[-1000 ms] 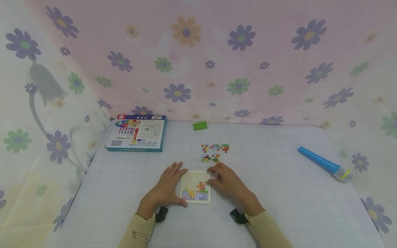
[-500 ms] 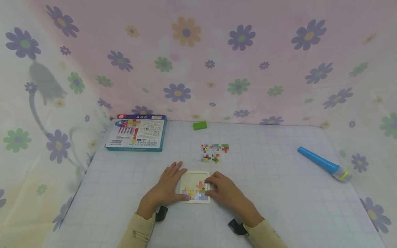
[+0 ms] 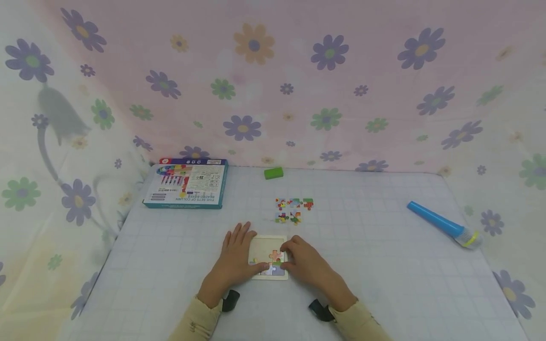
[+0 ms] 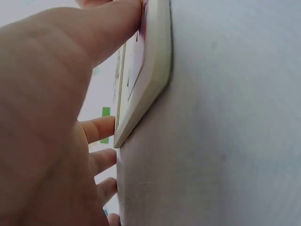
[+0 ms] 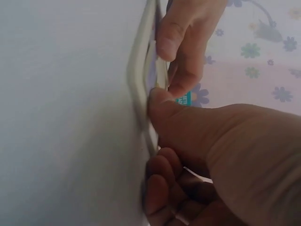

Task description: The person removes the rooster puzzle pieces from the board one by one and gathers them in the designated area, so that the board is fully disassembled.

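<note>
A pale square puzzle tray (image 3: 266, 237) lies on the table, also seen edge-on in the left wrist view (image 4: 157, 61). Purple-toned pieces (image 3: 278, 270) line its near side, with an orange piece (image 3: 275, 255) above them at the right. My left hand (image 3: 234, 258) lies along the left side, fingers spread, thumb pressing on the near row. The right hand (image 3: 313, 265) pinches around the orange piece's right side with thumb and index finger at the right rim; its other fingers curl beside the tray in the right wrist view (image 5: 160, 188). The fingers partly hide that piece.
Several loose puzzle pieces (image 3: 295, 203) lie in two rows beyond the tray. A green block (image 3: 274, 173) is farther back. At the back left lies a flat box (image 3: 186, 184), and at the right a blue toy microphone (image 3: 439, 221). Patterned cloth (image 3: 298, 104) hangs behind the table.
The left thumb has moved from the tray's near left corner rightward onto the near row. My right hand has shifted nearer from the upper right corner, and its thumb and index finger now flank the orange piece.
</note>
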The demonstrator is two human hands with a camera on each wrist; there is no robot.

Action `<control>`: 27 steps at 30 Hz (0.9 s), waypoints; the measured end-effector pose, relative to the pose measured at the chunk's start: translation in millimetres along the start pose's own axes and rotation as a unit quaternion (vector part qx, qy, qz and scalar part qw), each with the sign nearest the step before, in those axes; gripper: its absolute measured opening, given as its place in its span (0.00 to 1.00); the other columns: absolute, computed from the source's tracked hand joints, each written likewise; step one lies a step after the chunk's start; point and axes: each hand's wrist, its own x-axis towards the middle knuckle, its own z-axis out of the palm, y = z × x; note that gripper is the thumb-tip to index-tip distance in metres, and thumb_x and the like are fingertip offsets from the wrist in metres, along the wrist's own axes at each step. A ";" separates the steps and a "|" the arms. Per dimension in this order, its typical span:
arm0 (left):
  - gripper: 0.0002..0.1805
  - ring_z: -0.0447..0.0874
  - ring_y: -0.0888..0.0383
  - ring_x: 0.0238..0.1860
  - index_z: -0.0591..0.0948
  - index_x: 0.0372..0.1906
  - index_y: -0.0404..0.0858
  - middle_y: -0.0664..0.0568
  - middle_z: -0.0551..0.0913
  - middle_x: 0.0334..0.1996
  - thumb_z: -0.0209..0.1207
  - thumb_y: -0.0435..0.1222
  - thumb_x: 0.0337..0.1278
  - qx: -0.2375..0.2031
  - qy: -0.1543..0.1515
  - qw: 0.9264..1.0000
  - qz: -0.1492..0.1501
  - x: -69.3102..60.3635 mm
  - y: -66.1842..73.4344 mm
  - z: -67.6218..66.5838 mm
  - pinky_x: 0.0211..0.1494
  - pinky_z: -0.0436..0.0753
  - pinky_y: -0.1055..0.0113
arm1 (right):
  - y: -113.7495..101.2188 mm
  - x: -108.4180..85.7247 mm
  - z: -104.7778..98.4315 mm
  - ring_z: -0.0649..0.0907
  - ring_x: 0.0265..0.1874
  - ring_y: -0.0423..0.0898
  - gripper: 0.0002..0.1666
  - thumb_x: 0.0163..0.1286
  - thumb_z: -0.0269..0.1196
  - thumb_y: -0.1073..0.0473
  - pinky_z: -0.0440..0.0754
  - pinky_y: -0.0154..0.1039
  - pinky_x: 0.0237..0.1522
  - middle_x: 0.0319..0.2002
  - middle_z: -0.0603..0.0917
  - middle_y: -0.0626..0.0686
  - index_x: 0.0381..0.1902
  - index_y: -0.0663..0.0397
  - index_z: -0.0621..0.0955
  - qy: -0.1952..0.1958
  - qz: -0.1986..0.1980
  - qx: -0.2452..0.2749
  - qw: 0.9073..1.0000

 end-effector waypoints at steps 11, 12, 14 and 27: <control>0.62 0.40 0.38 0.83 0.61 0.75 0.35 0.39 0.49 0.82 0.70 0.69 0.42 0.016 0.027 0.999 -0.023 -0.6 17.5 9.1 0.81 0.44 0.31 | -9.8 1.8 -2.9 0.73 0.35 0.41 0.19 0.62 0.74 0.61 0.78 0.38 0.40 0.40 0.76 0.48 0.48 0.57 0.81 -0.016 0.021 0.007 1.000; 0.63 0.40 0.38 0.83 0.61 0.75 0.34 0.38 0.49 0.82 0.70 0.69 0.42 0.016 0.029 0.999 -0.024 -0.8 18.4 9.3 0.81 0.44 0.31 | -9.9 1.7 -2.9 0.73 0.35 0.41 0.19 0.62 0.74 0.61 0.79 0.38 0.40 0.41 0.77 0.48 0.49 0.57 0.81 -0.015 0.021 0.007 1.000; 0.63 0.40 0.38 0.83 0.61 0.75 0.34 0.38 0.49 0.82 0.71 0.68 0.41 0.015 0.028 0.999 -0.029 -1.4 20.8 8.2 0.81 0.44 0.31 | -10.0 1.6 -3.0 0.73 0.35 0.41 0.19 0.62 0.74 0.61 0.78 0.38 0.40 0.40 0.76 0.47 0.48 0.57 0.81 -0.015 0.021 0.007 1.000; 0.61 0.42 0.38 0.83 0.63 0.74 0.34 0.38 0.50 0.82 0.73 0.66 0.41 0.013 0.023 0.999 -0.042 -1.0 26.9 5.8 0.81 0.45 0.30 | -6.8 -1.8 -1.0 0.76 0.39 0.40 0.18 0.62 0.74 0.61 0.82 0.40 0.44 0.41 0.78 0.44 0.48 0.50 0.79 -0.001 0.030 0.029 0.999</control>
